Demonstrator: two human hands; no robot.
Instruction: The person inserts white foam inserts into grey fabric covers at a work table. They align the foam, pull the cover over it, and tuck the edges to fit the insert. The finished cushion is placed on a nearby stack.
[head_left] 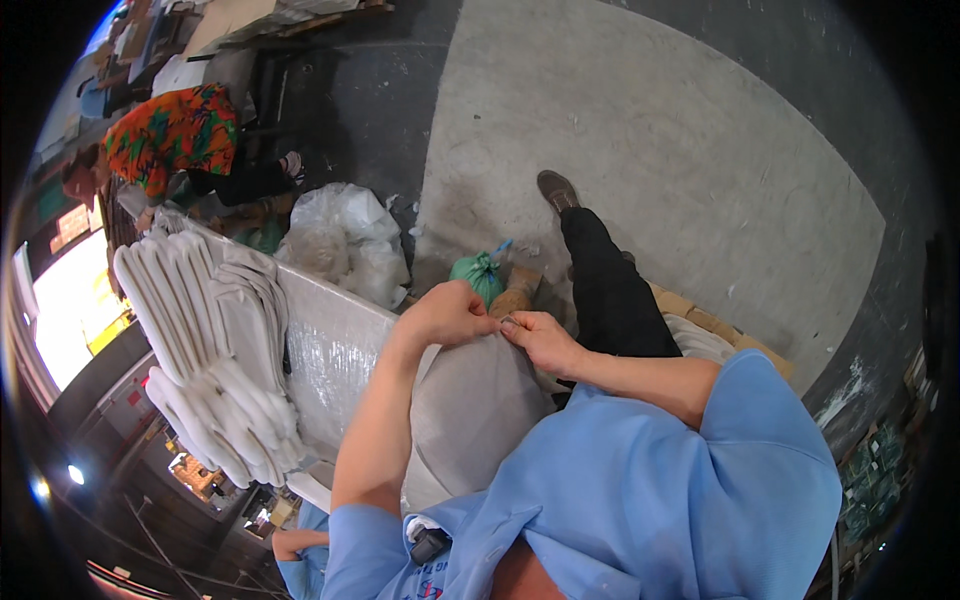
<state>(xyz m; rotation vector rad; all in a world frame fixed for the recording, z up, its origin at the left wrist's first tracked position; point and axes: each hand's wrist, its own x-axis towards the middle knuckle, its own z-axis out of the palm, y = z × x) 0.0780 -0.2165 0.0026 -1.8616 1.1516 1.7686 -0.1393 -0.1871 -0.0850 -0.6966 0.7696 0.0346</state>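
The upper edge of a rounded, light-grey fabric piece (475,400) is pinched by the closed fingers of the left hand (450,313) and right hand (545,343); the piece is held before a light-blue shirt (640,480), beside a pale, film-wrapped desk (335,340).

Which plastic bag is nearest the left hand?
The green bag, gathered at its top, just beyond the left hand; the bulky, translucent whitish bagging lies farther off, to the left.

Blue shirt (640,500), chest: dark blue lettering (437,575), running aslant, only a few capitals legible. Beside it, small red-and-blue emblem (430,592), at lower edge.
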